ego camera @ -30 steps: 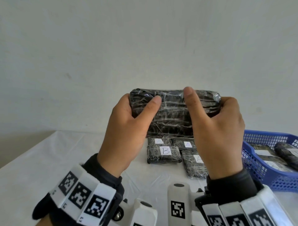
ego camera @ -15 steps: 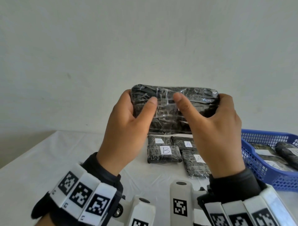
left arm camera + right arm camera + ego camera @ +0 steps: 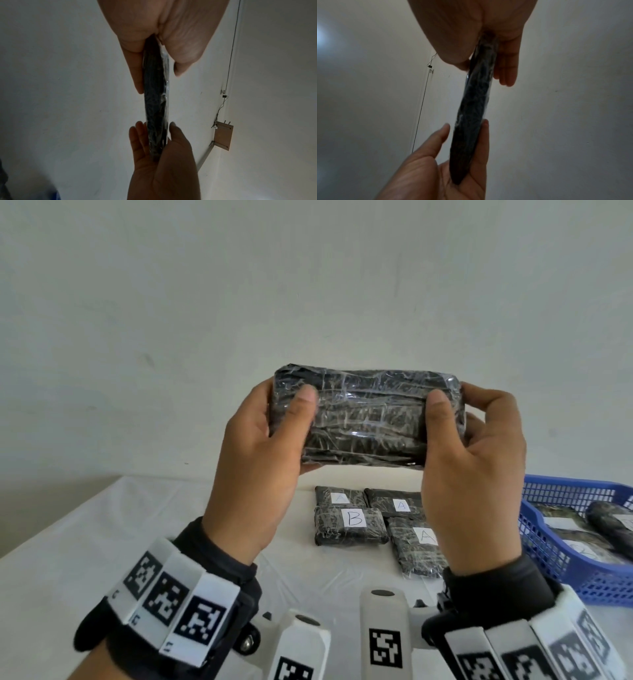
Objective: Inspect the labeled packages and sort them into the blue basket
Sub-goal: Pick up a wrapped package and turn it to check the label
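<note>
While our left hand [image 3: 253,470] and right hand [image 3: 476,474] pinch the raised package [image 3: 368,417] by its ends, our right thumb has slid outward.

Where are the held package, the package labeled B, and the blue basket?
held package [image 3: 368,419], head view, middle of its wrapped face.
package labeled B [image 3: 354,518], head view, on its white label.
blue basket [image 3: 548,539], head view, on its near left wall.

Head view bright, evenly lit; wrist views dim, backlit, blurred, edges warped
</note>
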A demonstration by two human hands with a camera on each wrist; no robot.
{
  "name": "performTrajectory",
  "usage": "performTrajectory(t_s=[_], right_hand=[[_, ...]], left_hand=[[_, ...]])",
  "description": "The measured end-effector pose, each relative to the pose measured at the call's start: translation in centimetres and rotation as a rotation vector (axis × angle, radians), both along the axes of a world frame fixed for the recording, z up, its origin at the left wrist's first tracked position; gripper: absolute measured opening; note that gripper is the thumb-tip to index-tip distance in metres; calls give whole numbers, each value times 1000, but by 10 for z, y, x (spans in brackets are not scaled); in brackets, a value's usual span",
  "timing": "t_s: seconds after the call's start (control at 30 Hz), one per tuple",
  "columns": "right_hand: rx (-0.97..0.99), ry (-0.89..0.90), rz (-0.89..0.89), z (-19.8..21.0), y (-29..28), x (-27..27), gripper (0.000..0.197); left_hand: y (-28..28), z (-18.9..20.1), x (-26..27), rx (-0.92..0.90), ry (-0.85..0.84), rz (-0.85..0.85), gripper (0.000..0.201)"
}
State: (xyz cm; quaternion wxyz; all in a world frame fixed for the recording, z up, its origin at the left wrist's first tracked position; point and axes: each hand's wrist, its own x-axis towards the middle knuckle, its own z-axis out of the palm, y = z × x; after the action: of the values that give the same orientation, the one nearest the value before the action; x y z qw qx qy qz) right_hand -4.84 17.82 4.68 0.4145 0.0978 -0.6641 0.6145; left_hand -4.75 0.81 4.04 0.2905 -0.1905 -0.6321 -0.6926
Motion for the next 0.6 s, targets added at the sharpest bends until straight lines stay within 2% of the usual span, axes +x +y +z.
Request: performTrajectory(t_s=[0.17, 0.27, 0.37, 0.6], right_hand=[[118, 27, -123, -1, -2, 2, 52], [155, -18, -158, 1, -7, 6, 78], [199, -34, -164, 1, -8, 7, 93], [281, -56, -130, 0, -6, 6, 106]], left_hand=[[3, -1, 1, -60, 45, -25, 29], [8, 0, 5, -71, 77, -16, 36], [10, -1, 6, -54, 64, -21, 39], [7, -1, 6, -49, 37, -37, 37]])
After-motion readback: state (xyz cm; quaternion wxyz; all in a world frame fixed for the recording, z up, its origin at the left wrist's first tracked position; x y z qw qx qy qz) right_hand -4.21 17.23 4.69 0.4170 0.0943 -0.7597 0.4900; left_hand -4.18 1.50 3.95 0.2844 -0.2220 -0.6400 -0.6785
